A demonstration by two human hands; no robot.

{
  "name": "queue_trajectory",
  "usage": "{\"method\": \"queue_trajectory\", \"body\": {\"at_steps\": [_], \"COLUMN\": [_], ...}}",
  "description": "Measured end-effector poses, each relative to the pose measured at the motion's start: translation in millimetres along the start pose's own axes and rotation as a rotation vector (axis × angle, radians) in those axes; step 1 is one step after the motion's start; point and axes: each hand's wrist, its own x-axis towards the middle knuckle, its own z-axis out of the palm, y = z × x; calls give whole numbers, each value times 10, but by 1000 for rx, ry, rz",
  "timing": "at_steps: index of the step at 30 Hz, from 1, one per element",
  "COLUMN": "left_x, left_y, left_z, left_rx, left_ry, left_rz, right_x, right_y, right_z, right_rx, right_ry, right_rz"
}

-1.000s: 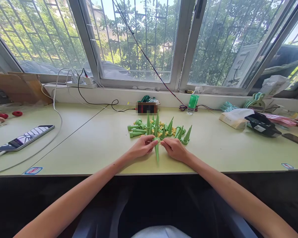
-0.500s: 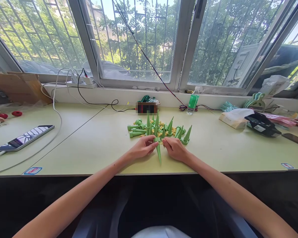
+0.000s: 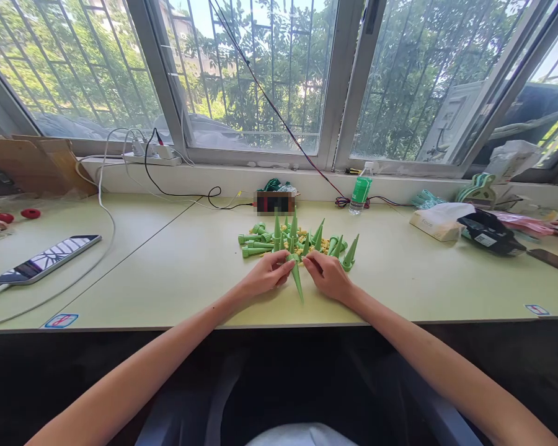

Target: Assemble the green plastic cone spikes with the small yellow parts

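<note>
My left hand (image 3: 268, 272) pinches the wide end of a green spike (image 3: 297, 284), whose tip points down toward the table's front edge. Just right of the spike is my right hand (image 3: 328, 274), its thumb and fingers pressed together; whatever lies between them is too small to make out. Behind both hands is a pile of green spikes (image 3: 260, 244), some upright and some lying flat, with small yellow pieces (image 3: 324, 244) among them. Another green spike (image 3: 351, 253) stands at the pile's right end.
A phone (image 3: 46, 259) with a white cable lies at the left. Behind the pile is a pixelated device (image 3: 275, 203). Farther right are a water bottle (image 3: 361, 191), a tissue box (image 3: 434, 224) and a black packet (image 3: 490, 232) on the pale table (image 3: 167, 272).
The held spike has tilted slightly, its tip moving up and a little right. My right hand's fingertips have shifted slightly up and back from it.
</note>
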Motion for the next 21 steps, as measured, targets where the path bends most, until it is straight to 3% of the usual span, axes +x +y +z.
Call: {"method": "queue_trajectory", "body": {"at_steps": [5,11,21], "left_x": [13,12,2], "left_y": [34,39,38], "left_z": [-4,-1,3], "left_rx": [-83,-155,-104], "left_ry": [32,39,28], "left_rz": [-30,-54,-54], "right_x": [-6,-5,2], "right_y": [28,46,92], "right_z": [5,-8,33], "right_rx": [76,97,99], "right_ry": [50,23,43], "right_rz": [-34,-107,-193]}}
